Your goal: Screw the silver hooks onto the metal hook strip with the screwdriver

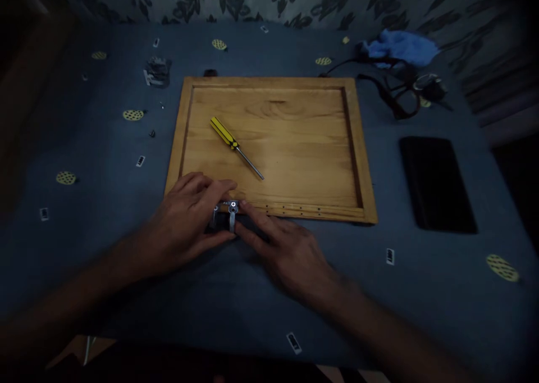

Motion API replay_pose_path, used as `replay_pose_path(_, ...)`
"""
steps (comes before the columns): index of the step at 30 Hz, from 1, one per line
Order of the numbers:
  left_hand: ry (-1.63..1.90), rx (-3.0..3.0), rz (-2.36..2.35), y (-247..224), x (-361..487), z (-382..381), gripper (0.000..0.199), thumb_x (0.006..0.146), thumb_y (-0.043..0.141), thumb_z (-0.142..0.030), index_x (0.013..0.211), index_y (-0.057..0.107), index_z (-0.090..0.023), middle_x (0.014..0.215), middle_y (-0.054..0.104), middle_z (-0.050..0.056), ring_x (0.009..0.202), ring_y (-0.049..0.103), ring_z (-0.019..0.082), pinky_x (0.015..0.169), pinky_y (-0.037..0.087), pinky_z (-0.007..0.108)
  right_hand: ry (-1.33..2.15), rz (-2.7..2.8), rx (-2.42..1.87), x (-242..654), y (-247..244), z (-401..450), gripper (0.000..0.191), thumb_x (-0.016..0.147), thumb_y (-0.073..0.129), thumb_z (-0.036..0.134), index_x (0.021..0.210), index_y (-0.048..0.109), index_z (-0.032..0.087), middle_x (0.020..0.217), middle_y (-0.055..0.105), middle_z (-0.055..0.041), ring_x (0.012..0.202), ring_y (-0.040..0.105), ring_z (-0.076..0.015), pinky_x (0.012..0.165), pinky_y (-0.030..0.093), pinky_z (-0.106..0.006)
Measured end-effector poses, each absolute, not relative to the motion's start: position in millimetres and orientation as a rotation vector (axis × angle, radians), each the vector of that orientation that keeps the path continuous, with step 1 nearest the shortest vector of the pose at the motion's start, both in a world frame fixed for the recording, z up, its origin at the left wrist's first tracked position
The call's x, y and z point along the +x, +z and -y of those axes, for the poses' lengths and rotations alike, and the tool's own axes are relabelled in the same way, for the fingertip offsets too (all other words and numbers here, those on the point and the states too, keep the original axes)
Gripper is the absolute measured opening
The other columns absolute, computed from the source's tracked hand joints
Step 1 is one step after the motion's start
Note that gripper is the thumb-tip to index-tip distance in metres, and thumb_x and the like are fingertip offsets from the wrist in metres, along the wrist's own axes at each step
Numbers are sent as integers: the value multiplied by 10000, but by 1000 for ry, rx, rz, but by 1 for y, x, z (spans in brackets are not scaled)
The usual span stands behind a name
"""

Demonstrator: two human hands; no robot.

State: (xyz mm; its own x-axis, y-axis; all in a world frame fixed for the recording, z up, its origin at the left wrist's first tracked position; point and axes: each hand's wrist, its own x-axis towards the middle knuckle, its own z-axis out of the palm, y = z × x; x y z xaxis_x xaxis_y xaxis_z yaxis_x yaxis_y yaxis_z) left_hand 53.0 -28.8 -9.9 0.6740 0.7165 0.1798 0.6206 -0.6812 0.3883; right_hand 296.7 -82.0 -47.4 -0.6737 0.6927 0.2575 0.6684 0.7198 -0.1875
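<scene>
A wooden panel with a raised frame (pixel 365 164) lies flat on the table. At its near edge, left of the middle, sits a small silver metal bracket (pixel 232 217) with a cross-head screw in its top. My left hand (pixel 181 220) grips the bracket from the left, with its thumb below and fingers above on the panel. From the right, my right hand (pixel 290 248) pinches the bracket between its fingertips. A screwdriver (pixel 236 146) with a yellow and black handle rests on the panel, its tip toward the lower right. Several small dark holes run along the near rail.
The cloth-covered table (pixel 337 299) carries a clear plastic bag (pixel 157 72) and a small dark piece (pixel 152 133) on the left. To the right lie glasses (pixel 407 103), a blue cloth (pixel 400 47) and a black rectangular case (pixel 438 184). A patterned wall (pixel 252 1) stands behind.
</scene>
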Motion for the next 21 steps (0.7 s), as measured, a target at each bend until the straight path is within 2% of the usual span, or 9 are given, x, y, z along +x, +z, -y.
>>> replay_pose_path(4,432,2576,-1059,6,44,24,591,977,764,-495,1440,530,-212,1261,717,112,1196,681,312,1022,581,457,174,2659,-1117,296,-48,84,584,953,534,12,1475,673,234,1625,604,-128,1051,776,-234,836,669,-369)
replay_pose_path(6,473,2492,-1084,18,33,15,521,1014,695,-559,1417,579,-249,1262,735,83,1160,721,281,944,603,408,186,2655,-1123,296,-48,84,603,937,552,2,1482,669,233,1639,587,-131,1068,776,-244,849,674,-381)
replay_pose_path(8,589,2367,-1233,27,18,3,416,1041,638,-552,1352,639,-277,1230,764,45,1102,747,251,921,598,379,201,2661,-1122,296,-47,84,626,925,561,-2,1498,656,229,1661,562,-131,1103,772,-253,869,677,-392)
replay_pose_path(9,690,2298,-1324,27,11,-5,378,1024,644,-546,1290,674,-278,1153,781,25,1048,754,237,876,593,349,217,2673,-1125,296,-47,84,637,920,562,-2,1507,649,230,1673,547,-130,1124,768,-260,878,677,-399)
replay_pose_path(11,864,2162,-1528,19,-5,-21,296,979,661,-501,1132,708,-251,1081,785,17,1022,744,223,869,570,318,260,2704,-1165,295,-46,84,653,916,552,-4,1515,645,239,1692,521,-131,1185,753,-282,898,676,-426)
replay_pose_path(14,939,2073,-1731,-9,-24,-44,248,973,608,-389,1115,695,-205,975,757,34,881,699,200,797,529,313,328,2720,-1263,292,-43,84,699,925,537,1,1557,611,288,1711,495,-121,1244,731,-297,929,671,-455)
replay_pose_path(18,925,2070,-1840,-40,-40,-59,184,1012,601,-327,1056,696,-176,898,717,25,836,669,197,852,549,353,297,2762,-1296,289,-37,84,693,933,526,-13,1550,621,286,1699,508,-144,1242,745,-294,946,673,-446)
replay_pose_path(21,877,2083,-1863,-49,-49,-64,294,1051,677,-415,1175,690,-149,1093,724,66,962,709,205,907,617,414,239,2768,-1300,288,-37,85,756,901,523,-43,1562,605,313,1689,524,-130,1268,746,-266,958,668,-400)
